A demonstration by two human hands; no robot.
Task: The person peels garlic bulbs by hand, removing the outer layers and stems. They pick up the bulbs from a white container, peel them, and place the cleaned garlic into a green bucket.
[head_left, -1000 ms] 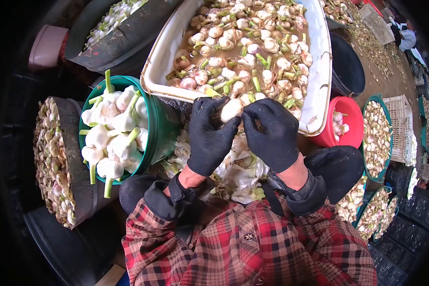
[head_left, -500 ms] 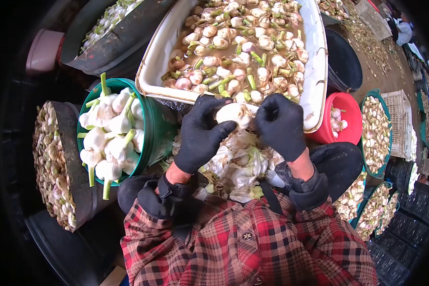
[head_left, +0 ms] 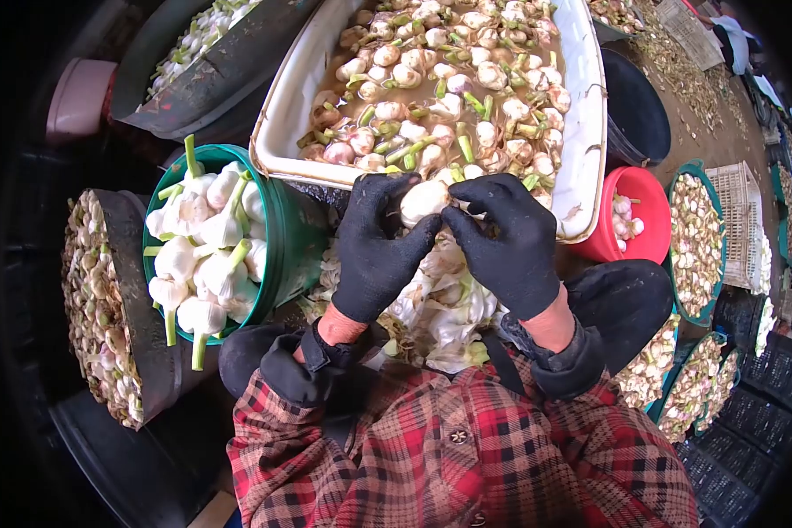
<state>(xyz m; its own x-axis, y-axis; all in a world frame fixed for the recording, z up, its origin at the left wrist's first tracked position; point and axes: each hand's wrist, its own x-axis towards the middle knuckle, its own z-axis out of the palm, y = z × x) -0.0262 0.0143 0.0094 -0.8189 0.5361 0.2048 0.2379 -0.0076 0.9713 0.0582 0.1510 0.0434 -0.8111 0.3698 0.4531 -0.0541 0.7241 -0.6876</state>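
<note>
A pale garlic bulb (head_left: 424,202) is held up between my two hands, just in front of the near rim of the white tub. My left hand (head_left: 377,242), in a black glove with bare fingertips, grips it from the left with thumb and fingers. My right hand (head_left: 509,238), gloved the same way, has its thumb and fingertips closed at the bulb's right side. Below the hands lies a heap of peeled-off garlic skins (head_left: 444,312) in my lap. The white tub (head_left: 577,114) holds many unpeeled bulbs in brownish water.
A green bucket (head_left: 295,238) of clean white garlic stands at my left. To the right, a red bucket (head_left: 649,207) has a few bulbs in it. Beyond are teal baskets (head_left: 720,216) of garlic scraps and a cream crate (head_left: 737,229). A dark tub (head_left: 634,110) stands behind.
The bulb has turned in my left hand and now shows a rounder, whiter side. My right hand has shifted left, its fingers reaching to the bulb.
</note>
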